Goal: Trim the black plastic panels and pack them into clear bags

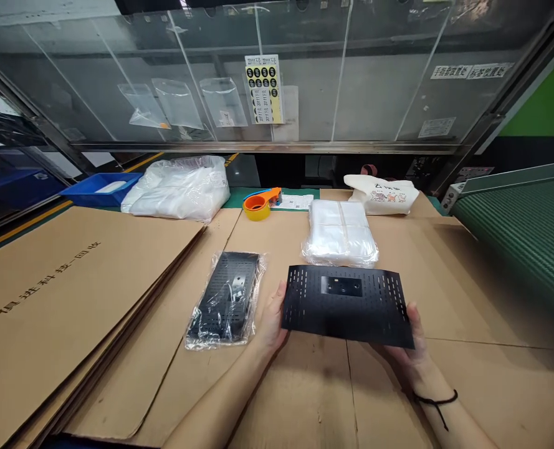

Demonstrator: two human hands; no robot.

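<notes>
A black perforated plate [346, 305] is held above flat cardboard [305, 399], pinched at its side edges by the left hand [273, 318] and right hand [410, 346], just right of a bagged plate [225, 299].

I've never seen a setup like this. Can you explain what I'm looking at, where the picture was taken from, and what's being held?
This picture comes from a camera worn on a person's head, looking forward and down. There's no machine holding anything: those are the person's own bare hands. The left hand and right hand hold a black slotted panel by its edges. Beside it, a similar panel in a clear plastic bag lies on flattened cardboard sheets. Farther back are a bundle of clear bags, an orange tape dispenser and a blue tray. A green conveyor belt sits at the right.
</notes>
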